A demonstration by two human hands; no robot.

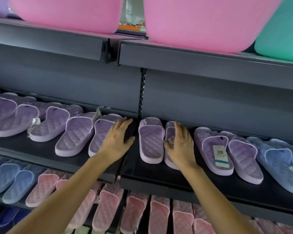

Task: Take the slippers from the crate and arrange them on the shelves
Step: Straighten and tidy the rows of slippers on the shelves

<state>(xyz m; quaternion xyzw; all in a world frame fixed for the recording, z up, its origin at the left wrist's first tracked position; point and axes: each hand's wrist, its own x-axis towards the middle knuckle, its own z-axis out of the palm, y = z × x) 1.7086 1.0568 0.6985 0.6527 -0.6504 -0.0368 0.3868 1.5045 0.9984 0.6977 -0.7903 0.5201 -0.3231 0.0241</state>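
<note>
A row of lilac quilted foam slippers (75, 132) lies on a dark grey metal shelf (176, 173), toes toward the back wall, long axes running front to back and leaning slightly. The left hand (116, 141) lies flat, fingers spread, on one slipper's edge, gripping nothing. Right of the shelf's divider, the right hand (181, 146) rests open over a lilac slipper (169, 132) beside its mate (150, 141).

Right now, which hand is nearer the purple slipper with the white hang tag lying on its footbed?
Right. The right hand rests flat on a slipper beside the tagged purple slipper. The left hand is further away, across the shelf divider, on another slipper.
</note>
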